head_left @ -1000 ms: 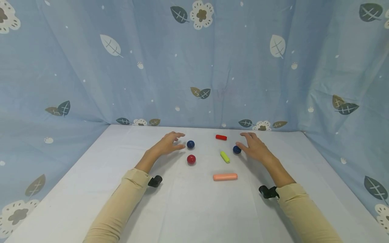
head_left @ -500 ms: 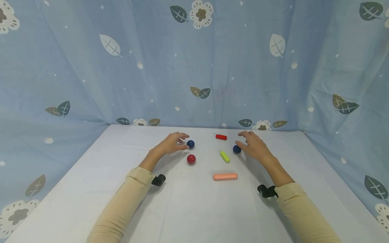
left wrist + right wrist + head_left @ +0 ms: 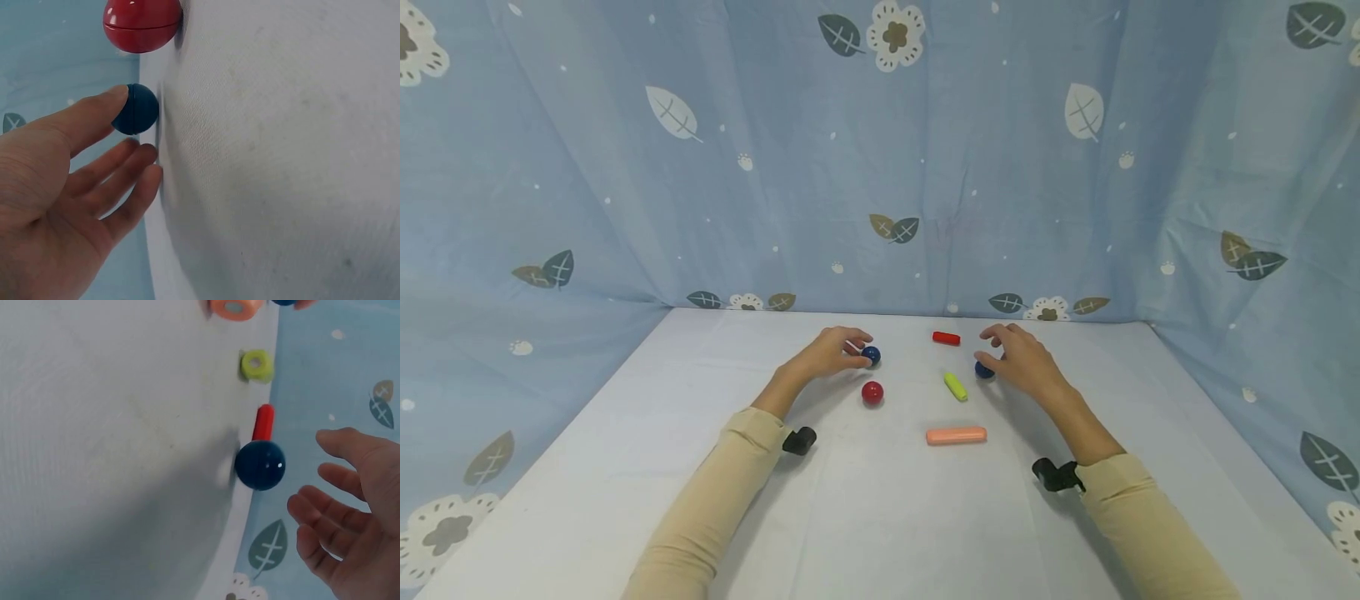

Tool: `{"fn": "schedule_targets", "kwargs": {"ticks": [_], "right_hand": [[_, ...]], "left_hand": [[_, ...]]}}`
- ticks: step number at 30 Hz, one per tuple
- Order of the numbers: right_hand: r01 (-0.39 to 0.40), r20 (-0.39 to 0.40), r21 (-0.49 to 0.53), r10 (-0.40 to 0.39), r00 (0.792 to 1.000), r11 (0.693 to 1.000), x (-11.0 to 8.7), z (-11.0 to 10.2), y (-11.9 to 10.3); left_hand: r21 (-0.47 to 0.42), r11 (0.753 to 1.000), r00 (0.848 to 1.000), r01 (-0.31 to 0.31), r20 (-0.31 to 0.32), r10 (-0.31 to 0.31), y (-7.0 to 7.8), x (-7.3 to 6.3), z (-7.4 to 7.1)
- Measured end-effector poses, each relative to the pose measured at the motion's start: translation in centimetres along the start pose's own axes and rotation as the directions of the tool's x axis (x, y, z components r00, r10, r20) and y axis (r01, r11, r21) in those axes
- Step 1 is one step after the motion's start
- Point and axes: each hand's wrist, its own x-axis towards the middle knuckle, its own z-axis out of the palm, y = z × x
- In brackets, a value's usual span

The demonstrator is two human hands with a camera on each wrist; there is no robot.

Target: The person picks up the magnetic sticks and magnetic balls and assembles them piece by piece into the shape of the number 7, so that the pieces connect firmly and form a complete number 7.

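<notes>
My left hand is beside a dark blue ball on the white table. In the left wrist view its thumb overlaps the edge of the blue ball; whether it touches cannot be told, and the other fingers lie apart from it. A red ball with a seam sits nearer the person. My right hand hovers with loosely bent fingers at a second blue ball, partly hidden by the thumb in the head view. From the right wrist, a gap shows between those fingers and that blue ball.
Between the hands lie a short red stick, a yellow-green stick and a longer orange stick. Behind the white table hangs a blue patterned curtain. Black wrist cameras stick out from both sleeves.
My left hand has moved right, bringing its thumb and fingers up to the left blue ball. The right hand has shifted slightly left over its ball. Balls and sticks stay put.
</notes>
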Motion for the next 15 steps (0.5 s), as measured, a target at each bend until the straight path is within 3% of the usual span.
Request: {"fn": "schedule_targets", "kwargs": {"ticks": [15], "right_hand": [[0.074,0.116,-0.012,-0.072,0.991,0.997,-0.5,-0.4,-2.1]], "left_hand": [[-0.01,1.0,1.0,-0.006,-0.002,0.006,-0.1,0.3,0.1]]}}
